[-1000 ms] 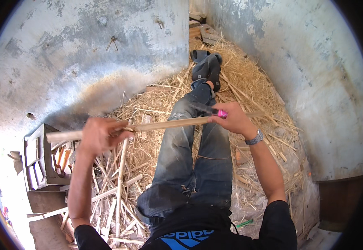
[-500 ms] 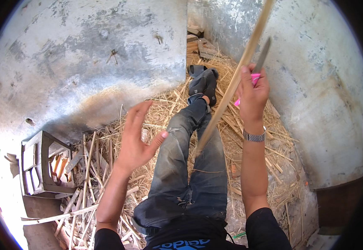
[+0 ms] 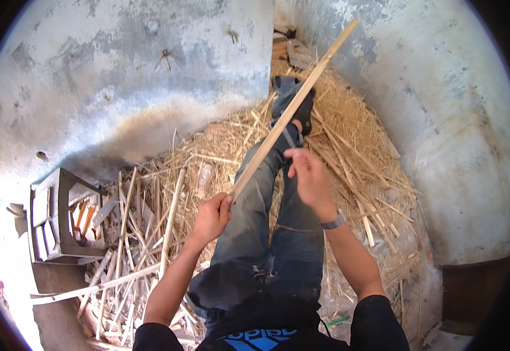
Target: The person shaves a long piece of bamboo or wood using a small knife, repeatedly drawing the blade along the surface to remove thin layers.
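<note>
A long pale strip of split bamboo or wood (image 3: 294,110) slants up and away to the right over my outstretched legs. My left hand (image 3: 211,219) is closed round its near end, thumb on top. To the right of the strip is my right hand (image 3: 310,178), fingers curled, wearing a metal-band watch. A knife (image 3: 290,138) juts from it toward the strip; its grey blade is blurred and the handle is hidden by the fingers. Whether the blade touches the strip, I cannot tell.
Shavings (image 3: 348,117) and loose strips cover the floor around my legs. At left, more strips (image 3: 129,234) lie beside a wooden frame (image 3: 62,219). Worn grey walls (image 3: 149,64) rise ahead and at right. A small green item (image 3: 337,320) lies near my right hip.
My left hand, open before, has taken hold of the strip's near end. My right hand has let go of the strip and moved left and nearer with the knife.
</note>
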Tool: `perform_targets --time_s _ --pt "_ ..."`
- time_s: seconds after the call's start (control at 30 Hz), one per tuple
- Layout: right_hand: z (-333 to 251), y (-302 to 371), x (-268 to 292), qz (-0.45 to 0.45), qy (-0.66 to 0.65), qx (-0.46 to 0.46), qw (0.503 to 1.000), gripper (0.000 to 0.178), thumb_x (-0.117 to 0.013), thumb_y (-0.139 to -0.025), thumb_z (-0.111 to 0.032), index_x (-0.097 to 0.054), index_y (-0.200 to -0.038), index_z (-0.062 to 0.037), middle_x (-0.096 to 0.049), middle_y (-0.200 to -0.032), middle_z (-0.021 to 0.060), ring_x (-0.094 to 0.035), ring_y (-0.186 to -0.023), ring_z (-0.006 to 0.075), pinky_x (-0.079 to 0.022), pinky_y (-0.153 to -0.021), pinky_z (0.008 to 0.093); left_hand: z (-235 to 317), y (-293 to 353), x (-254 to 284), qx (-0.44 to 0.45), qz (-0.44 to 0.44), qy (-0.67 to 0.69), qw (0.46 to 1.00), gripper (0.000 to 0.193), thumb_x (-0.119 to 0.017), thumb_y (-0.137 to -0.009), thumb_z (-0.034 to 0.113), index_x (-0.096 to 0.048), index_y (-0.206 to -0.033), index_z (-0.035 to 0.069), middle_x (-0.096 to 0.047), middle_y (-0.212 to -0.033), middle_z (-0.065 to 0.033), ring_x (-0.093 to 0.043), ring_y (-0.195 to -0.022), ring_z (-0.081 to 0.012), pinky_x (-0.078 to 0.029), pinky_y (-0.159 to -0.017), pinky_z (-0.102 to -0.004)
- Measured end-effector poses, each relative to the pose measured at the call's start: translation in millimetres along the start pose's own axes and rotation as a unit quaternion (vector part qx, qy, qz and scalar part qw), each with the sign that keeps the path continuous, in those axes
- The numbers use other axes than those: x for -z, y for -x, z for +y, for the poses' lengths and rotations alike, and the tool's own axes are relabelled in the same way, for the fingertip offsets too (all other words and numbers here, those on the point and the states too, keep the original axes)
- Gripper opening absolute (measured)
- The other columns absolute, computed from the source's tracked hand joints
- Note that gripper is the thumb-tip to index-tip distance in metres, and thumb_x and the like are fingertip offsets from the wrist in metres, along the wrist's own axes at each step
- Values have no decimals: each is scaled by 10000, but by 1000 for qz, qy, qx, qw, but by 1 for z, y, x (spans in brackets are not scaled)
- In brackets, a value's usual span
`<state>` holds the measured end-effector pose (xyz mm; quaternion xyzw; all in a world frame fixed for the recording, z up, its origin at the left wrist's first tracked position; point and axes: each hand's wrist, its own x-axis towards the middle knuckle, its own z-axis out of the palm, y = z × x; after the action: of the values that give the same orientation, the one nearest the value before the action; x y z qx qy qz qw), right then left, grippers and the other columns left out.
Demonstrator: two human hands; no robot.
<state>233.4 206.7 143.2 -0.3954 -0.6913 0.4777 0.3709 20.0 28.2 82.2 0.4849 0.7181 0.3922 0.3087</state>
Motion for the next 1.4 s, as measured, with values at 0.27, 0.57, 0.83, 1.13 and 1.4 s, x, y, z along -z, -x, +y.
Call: perform_targets --time_s 0.27,0.57,0.83,1.13,1.4 --pt "62 87 -38 -174 202 -25 964 426 -550 -1072 -451 -632 -952 -50 -686 -732 226 -697 -729 463 -525 -660 576 -32 1 -25 28 -21 -4 999 306 -607 -1076 282 -712 -1013 1 -663 -642 -99 -680 -595 -245 -512 -599 -388" --pt "65 100 -59 -208 379 -16 901 501 -514 -1071 -526 -685 -961 -68 -708 -719 228 -715 -704 459 -566 -634 569 -36 -2 -26 26 -26 -14 999 309 -616 -1064 269 -716 -1007 -18 -659 -663 -167 -686 -628 -318 -513 -622 -425" --pt "74 97 -66 -201 403 -4 893 522 -489 -1075 -542 -689 -965 -72 -707 -717 231 -713 -691 464 -566 -627 579 -41 20 -12 51 -30 -45 997 313 -626 -1050 262 -714 -995 -34 -657 -722 -231 -665 -653 -378 -497 -631 -467" --pt "107 48 -18 -104 412 -29 905 548 -481 -1083 -516 -676 -877 -47 -705 -767 270 -694 -731 506 -555 -678 613 -58 113 27 127 -80 -4 989 289 -618 -1068 241 -694 -945 -9 -590 -637 -109 -574 -566 -210 -460 -577 -382" --pt "72 74 -30 -208 372 -26 904 539 -495 -1077 -505 -717 -915 -41 -701 -736 259 -701 -712 478 -560 -671 581 -77 118 36 94 -65 -7 993 297 -603 -1077 232 -697 -941 -15 -612 -633 -77 -582 -559 -167 -463 -570 -359"
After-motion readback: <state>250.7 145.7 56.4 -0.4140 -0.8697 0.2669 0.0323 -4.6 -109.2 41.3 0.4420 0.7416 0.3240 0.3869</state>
